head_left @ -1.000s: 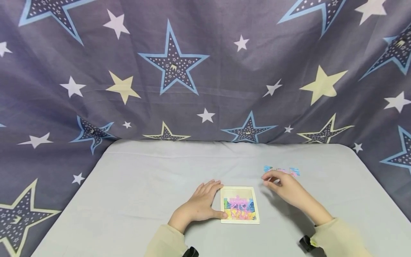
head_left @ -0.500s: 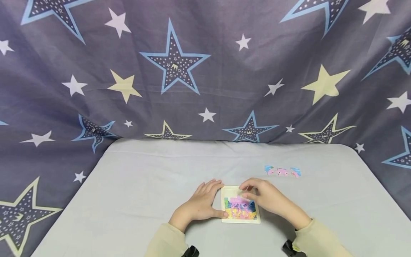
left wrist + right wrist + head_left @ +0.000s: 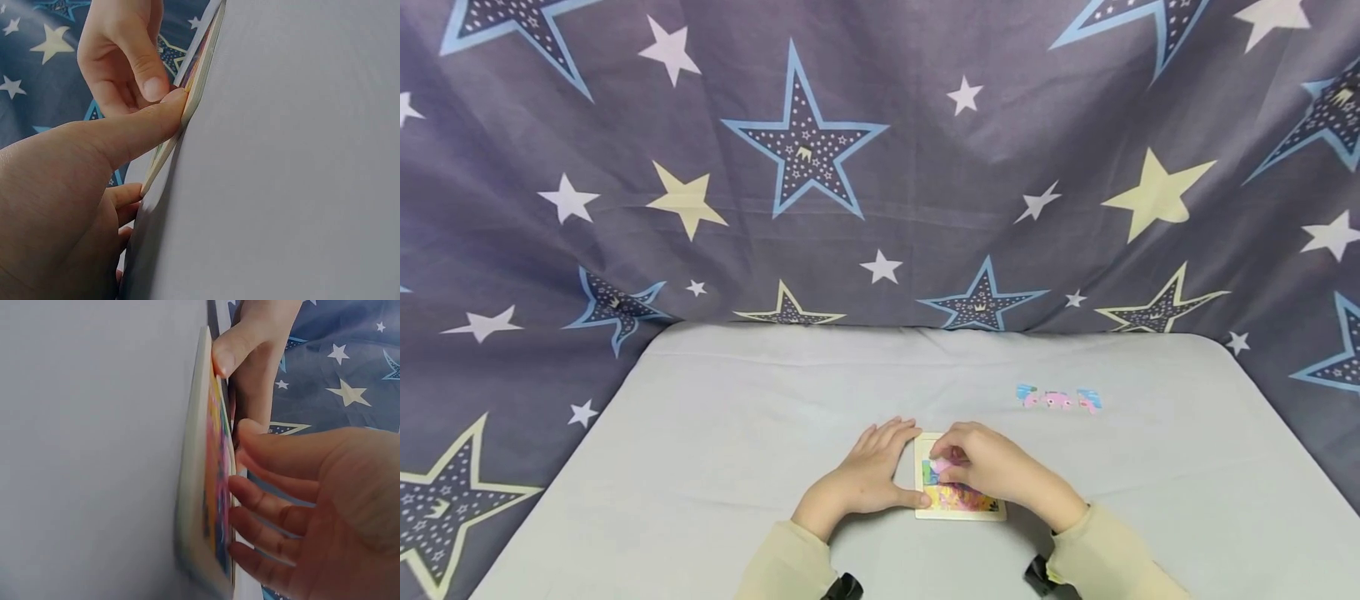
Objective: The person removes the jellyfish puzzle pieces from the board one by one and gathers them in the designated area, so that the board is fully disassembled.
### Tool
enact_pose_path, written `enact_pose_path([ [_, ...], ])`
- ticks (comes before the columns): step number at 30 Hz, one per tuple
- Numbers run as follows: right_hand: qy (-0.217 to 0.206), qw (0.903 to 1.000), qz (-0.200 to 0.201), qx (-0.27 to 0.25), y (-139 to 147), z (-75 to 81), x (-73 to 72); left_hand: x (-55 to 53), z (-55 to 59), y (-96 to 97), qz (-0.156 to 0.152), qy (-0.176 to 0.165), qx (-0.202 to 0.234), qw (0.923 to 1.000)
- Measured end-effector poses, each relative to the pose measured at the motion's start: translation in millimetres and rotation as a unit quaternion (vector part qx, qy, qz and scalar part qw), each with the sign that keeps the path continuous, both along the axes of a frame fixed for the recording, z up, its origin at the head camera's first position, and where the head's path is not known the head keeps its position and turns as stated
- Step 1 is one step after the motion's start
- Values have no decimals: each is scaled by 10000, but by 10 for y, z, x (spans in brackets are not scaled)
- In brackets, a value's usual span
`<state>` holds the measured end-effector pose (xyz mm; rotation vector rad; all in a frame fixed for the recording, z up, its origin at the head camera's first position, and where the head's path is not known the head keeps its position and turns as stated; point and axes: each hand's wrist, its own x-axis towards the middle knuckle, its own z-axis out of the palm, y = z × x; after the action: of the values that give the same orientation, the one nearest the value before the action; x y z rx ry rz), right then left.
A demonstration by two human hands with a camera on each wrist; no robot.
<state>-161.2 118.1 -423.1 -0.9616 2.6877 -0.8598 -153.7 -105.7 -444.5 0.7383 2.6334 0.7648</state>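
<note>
With thumb spread wide, your left hand [image 3: 867,477] presses the edge of a puzzle tray [image 3: 959,515] beneath your right hand [image 3: 996,467], its fingers bent, any grip hard to tell, as three loose pieces [image 3: 1058,401] lie beyond it.

Grey star-printed curtain [image 3: 925,192] behind and beside a pale, cloth-covered table [image 3: 760,400].

Left hand [image 3: 868,473] spread, right hand [image 3: 987,460] curved.

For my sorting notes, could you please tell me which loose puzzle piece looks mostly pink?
The middle puzzle piece; the left piece and right piece beside it also show blue.
</note>
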Motion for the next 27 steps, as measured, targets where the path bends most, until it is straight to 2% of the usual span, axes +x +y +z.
enact_pose_path([
  [5, -97, 9999, 10, 101, -46, -6, 2, -8, -72, -11, -11, 127, 50, 9999],
  [12, -121, 9999, -32, 13, -68, -27, 10, 14, 18, 5, 48, -57, -43, 10000],
  [18, 105, 9999, -38, 20, -82, -47, 38, 7, 15, 5, 60, -52, -17, 10000],
  [23, 70, 9999, -137, -11, -109, -61, 40, 4, 2, -6, 46, -19, 62, 10000],
  [27, 64, 9998, -202, -2, -117, -61, 43, -8, -53, -15, 16, 63, 148, 9999],
])
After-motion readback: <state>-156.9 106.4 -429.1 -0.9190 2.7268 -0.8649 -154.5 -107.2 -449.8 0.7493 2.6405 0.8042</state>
